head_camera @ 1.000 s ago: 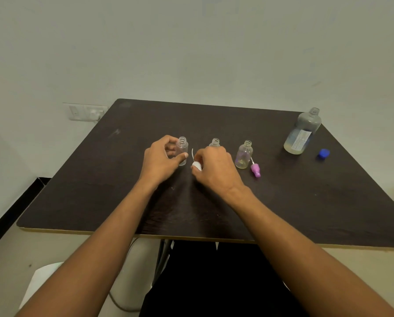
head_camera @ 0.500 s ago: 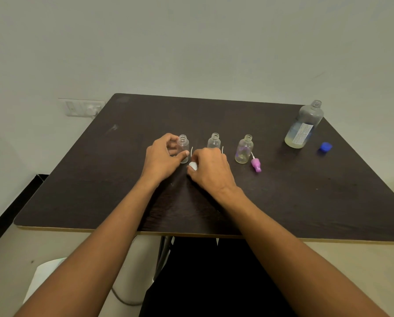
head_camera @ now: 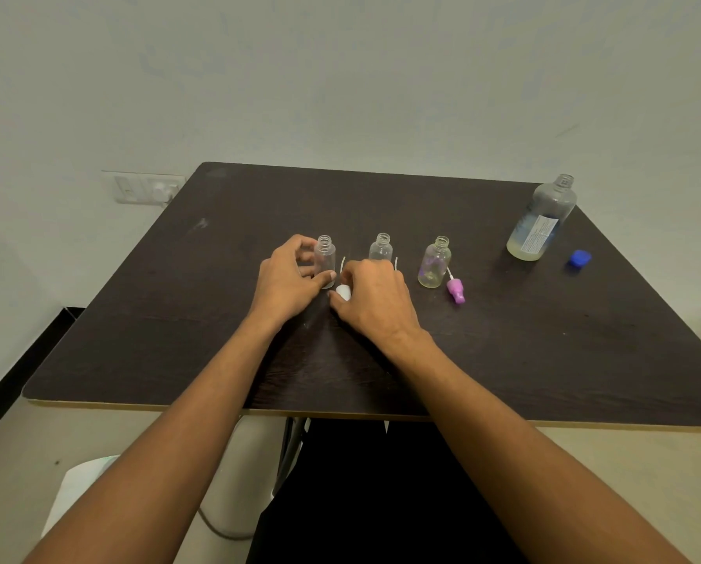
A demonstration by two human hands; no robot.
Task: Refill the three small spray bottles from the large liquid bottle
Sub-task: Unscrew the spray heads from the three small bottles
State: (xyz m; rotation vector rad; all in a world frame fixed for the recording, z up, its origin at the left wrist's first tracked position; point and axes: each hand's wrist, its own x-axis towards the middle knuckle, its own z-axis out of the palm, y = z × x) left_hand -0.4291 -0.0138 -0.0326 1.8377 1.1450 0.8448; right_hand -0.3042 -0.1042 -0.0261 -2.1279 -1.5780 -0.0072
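Note:
Three small clear bottles stand uncapped in a row on the dark table (head_camera: 544,339). My left hand (head_camera: 288,280) grips the left small bottle (head_camera: 325,254) by its base. My right hand (head_camera: 375,297) rests beside it, fingers closed on a white spray cap (head_camera: 343,292) lying on the table. The middle small bottle (head_camera: 381,248) stands just behind my right hand. The right small bottle (head_camera: 434,262) holds a little liquid, with a pink spray cap (head_camera: 455,290) lying next to it. The large bottle (head_camera: 542,219) stands uncapped at the far right, liquid low inside.
A blue cap (head_camera: 580,258) lies to the right of the large bottle, near the table's right edge. A wall socket (head_camera: 143,188) sits on the wall left of the table. A white stool (head_camera: 80,494) is below the table's front edge.
My right hand has slid a little left with the white cap, so the middle bottle now shows behind it. My left hand stays on the left bottle.

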